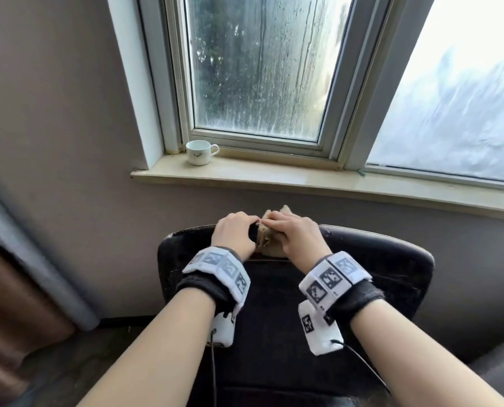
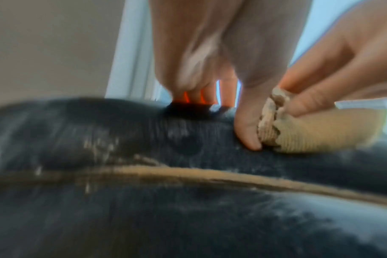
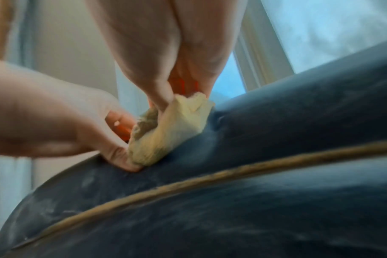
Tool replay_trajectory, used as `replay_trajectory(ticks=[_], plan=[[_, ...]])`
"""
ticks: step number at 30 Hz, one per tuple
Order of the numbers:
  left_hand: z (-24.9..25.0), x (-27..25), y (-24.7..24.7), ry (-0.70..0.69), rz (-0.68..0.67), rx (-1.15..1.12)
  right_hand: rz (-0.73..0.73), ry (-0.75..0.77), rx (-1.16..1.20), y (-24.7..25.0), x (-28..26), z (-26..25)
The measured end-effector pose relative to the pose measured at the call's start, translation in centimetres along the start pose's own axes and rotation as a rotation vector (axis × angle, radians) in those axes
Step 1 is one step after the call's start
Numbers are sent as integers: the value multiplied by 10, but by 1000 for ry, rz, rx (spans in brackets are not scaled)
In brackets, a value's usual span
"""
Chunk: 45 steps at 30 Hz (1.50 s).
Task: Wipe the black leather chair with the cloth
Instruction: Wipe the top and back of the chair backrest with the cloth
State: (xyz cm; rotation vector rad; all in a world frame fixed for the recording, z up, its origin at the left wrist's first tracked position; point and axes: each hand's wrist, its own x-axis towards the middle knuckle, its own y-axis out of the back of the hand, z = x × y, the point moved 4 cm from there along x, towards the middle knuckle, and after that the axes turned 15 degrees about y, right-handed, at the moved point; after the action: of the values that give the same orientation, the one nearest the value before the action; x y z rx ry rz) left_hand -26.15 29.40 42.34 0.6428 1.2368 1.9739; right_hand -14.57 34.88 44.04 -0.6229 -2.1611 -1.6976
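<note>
Both forearms reached over the chair (image 1: 362, 259) to its top edge. The right hand (image 1: 296, 235) pinched the bunched cloth (image 3: 166, 132) against the leather there. The left hand (image 1: 234, 235) curled over the same edge, its thumb touching the cloth. Beyond, a cup (image 1: 199, 152) stood on the windowsill (image 1: 303, 177).

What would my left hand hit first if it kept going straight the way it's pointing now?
Probably the wall under the windowsill. The left hand grips the top edge of the black leather chair, beside the cloth, fingers pointing forward over the backrest. Depth is unclear.
</note>
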Motion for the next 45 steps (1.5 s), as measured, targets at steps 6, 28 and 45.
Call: replay_trajectory(ticks=[6, 28, 45], plan=[[-9, 0, -3, 25, 28, -117, 47, -233, 35, 51, -58, 53], [57, 5, -19, -52, -25, 79, 66, -201, -6, 75, -73, 55], [84, -4, -42, -95, 9, -30, 230, -411, -51, 128, -186, 113]])
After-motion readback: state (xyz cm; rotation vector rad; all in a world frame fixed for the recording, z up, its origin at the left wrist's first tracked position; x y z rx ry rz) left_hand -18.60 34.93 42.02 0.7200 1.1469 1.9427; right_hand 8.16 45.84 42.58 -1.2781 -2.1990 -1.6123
